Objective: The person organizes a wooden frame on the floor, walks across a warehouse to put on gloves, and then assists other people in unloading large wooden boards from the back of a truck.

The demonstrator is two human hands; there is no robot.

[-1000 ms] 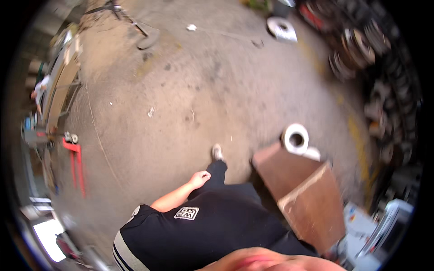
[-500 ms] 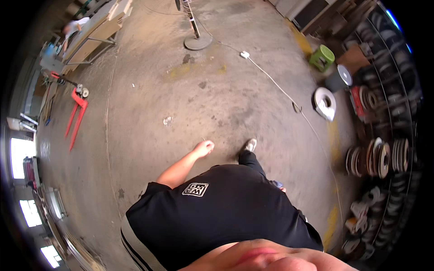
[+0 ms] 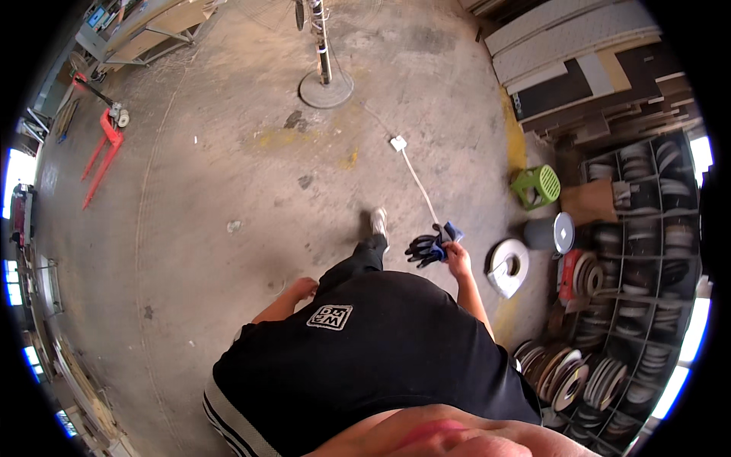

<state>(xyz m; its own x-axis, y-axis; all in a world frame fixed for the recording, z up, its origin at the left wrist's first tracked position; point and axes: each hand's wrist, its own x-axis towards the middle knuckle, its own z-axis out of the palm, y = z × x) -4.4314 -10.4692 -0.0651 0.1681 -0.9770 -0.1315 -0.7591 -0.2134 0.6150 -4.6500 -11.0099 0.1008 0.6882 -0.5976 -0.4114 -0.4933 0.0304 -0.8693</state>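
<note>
The right hand (image 3: 458, 259) pinches a bunch of dark gloves (image 3: 428, 247) out in front of the hip, above the floor (image 3: 228, 190). A firm grip at the cuffs would keep the bunch together — none should slip. The left hand (image 3: 302, 288) hangs loosely curled and empty, well apart from the gloves.

left hand (image 3: 302, 289) hanging loose, right hand (image 3: 458, 260) gripping

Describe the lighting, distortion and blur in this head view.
Head view: even daylight, blown-out glare at the side windows; fisheye bends the shelves and floor; a blurred pink patch fills the lower edge; the gloves in the right hand stay sharp.
</note>
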